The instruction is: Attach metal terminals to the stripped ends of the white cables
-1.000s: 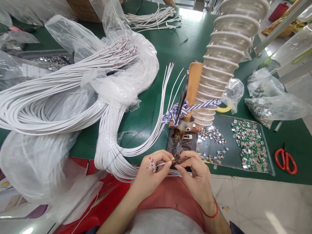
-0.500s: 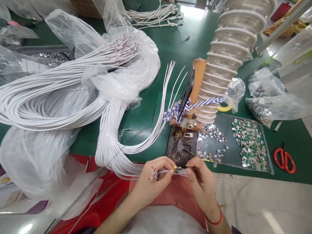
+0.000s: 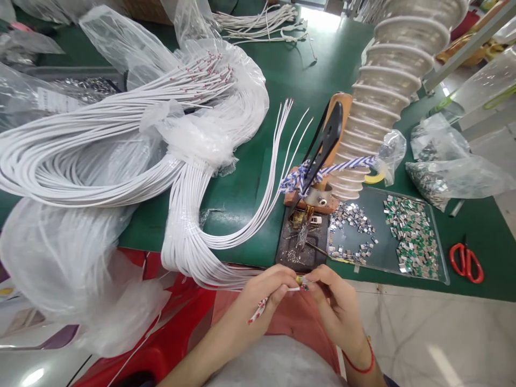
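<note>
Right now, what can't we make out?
Head view:
White cable: its tip is too small, partly covered by the left hand.
Right hand: it hides whether it grips that tip.
Clear hose: upper end cut off by the picture's top edge.
Small metal parts: too small to count.

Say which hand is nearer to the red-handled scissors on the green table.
Right. The right hand is left of the scissors, apart from them; the left hand is farther left, beyond the right hand.
</note>
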A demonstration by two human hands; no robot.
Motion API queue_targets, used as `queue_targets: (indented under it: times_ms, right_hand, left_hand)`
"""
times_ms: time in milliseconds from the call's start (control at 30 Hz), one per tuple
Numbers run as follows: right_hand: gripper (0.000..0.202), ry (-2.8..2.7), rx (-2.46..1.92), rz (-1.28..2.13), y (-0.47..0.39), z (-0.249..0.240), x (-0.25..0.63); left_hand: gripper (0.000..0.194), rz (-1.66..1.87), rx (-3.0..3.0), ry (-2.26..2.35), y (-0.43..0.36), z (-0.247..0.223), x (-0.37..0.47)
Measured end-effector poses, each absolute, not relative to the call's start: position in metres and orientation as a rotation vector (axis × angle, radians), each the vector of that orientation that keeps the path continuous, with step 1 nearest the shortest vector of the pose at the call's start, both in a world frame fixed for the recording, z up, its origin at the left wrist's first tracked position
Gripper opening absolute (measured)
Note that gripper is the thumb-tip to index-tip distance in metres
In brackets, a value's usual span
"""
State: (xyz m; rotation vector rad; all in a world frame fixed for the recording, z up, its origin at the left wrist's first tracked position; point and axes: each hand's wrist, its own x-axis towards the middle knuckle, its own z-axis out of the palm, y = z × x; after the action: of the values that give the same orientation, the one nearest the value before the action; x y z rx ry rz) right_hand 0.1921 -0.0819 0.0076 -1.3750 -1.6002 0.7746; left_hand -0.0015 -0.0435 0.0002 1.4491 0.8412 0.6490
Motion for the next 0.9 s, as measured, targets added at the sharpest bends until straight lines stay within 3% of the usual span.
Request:
queue_targets:
  times_ms: [233, 433, 600, 733, 900]
  right_hand:
    - [0.02, -1.659, -1.499, 0.551, -0.095, 0.02, 0.23]
    - [0.016, -1.739, -1.54, 0.632, -0.09, 0.038, 0.226]
    - [0.009, -1.806, -1.338, 0.836, -0.081, 0.039, 0.191]
    - [0.012, -1.758, -1.302, 0.882, -0.078, 0.034, 0.181]
    - [0.008, -1.584, -1.286, 1.035, -0.08, 0.029, 0.19]
  left_hand:
    - [0.05, 0.62, 1.223, 0.995, -0.053, -0.013, -0.007]
    - [0.061, 0.377, 0.917, 0.735, -0.055, -0.003, 0.013]
    - [0.053, 0.26, 0.914, 0.622, -0.053, 0.0, 0.026]
    - [0.048, 0.285, 1.022, 0.556, -0.047, 0.006, 0.022]
    - [0.062, 0.358, 1.264, 0.562, -0.042, 0.012, 0.01]
